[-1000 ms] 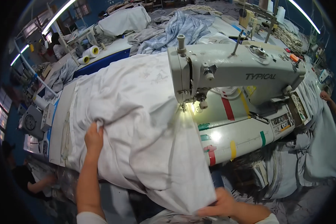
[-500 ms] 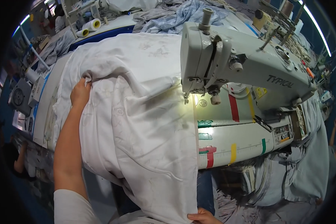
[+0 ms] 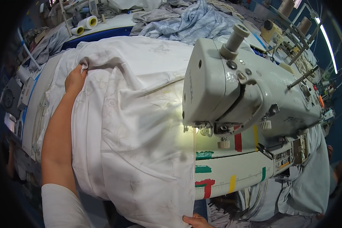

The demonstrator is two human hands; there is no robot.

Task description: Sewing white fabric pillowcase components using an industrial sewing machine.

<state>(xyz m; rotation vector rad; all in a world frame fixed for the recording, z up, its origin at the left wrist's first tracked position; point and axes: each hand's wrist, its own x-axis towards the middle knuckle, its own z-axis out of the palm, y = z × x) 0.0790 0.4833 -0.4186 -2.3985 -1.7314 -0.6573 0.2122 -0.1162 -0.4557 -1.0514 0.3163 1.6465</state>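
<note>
White cloth (image 3: 152,159), faint floral print: biggest thing in view. Covers the left and middle of the work surface and hangs over its near edge. Right edge runs nearly straight from under the machine's front end down toward the person.

Sewing machine (image 3: 220,72), pale grey, stands right of the cloth, its arm reaching off to the right. The head hides part of the bed behind it. Lamp glow falls on cloth and bed by the needle area; whether the needle is in the cloth, cannot tell.

Left arm stretched forward and out to the left, white sleeve near the elbow. Left hand (image 3: 76,80) grasps a gathered pinch of the cloth near its far left part. The gripped bit is at the fingertips; folds bunch up between there and the machine, most of the cloth lying to the hand's right.

Right hand (image 3: 197,222) low, close to the body, cut by the lower rim. Thumb laid on the cloth's near right corner, gripping it; other fingers mostly out of sight.

Grey fabric (image 3: 306,186) hangs beyond the bed, right side. Bluish patterned cloth (image 3: 193,24) heaped on the far table. Two white spools with yellow cores (image 3: 89,22) lie far left. Dark snips (image 3: 265,151) rest on the bed, clear of both hands. Red tape (image 3: 208,188) and green tape (image 3: 203,169) just beside the cloth's edge.
</note>
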